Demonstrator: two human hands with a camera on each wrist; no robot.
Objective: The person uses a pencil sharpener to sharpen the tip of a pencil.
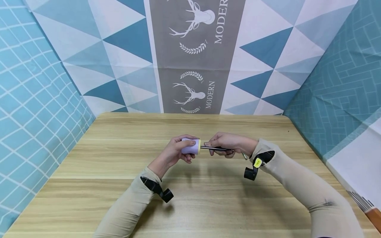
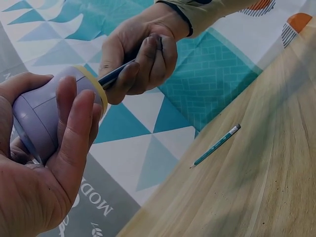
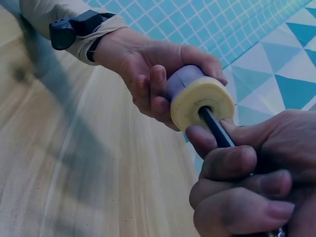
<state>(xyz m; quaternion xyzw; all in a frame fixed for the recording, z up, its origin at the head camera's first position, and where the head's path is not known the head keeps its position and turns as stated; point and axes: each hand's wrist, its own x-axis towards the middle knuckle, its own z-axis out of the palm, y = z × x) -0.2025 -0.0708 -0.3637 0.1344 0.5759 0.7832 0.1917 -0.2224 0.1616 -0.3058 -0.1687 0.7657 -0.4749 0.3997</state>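
My left hand (image 1: 174, 150) grips a lavender pencil sharpener (image 1: 191, 150) with a cream-yellow end, its fingers and thumb wrapped round the body. That end faces right, toward my right hand (image 1: 227, 141). A dark pencil (image 1: 212, 148) sits with its tip inside the round hole of the yellow face (image 3: 220, 102), so the point itself is hidden. Curled fingers of the right hand hold the pencil's shaft, thumb close to the sharpener. Both hands are above the table, near its middle.
A green pencil (image 2: 217, 144) with a dark end lies on the wooden table (image 1: 119, 198), partly covered by the right wrist in the head view. Patterned cloth walls (image 1: 125, 43) rise behind the table and at both sides. Each sleeve carries a black wrist camera (image 1: 251, 172).
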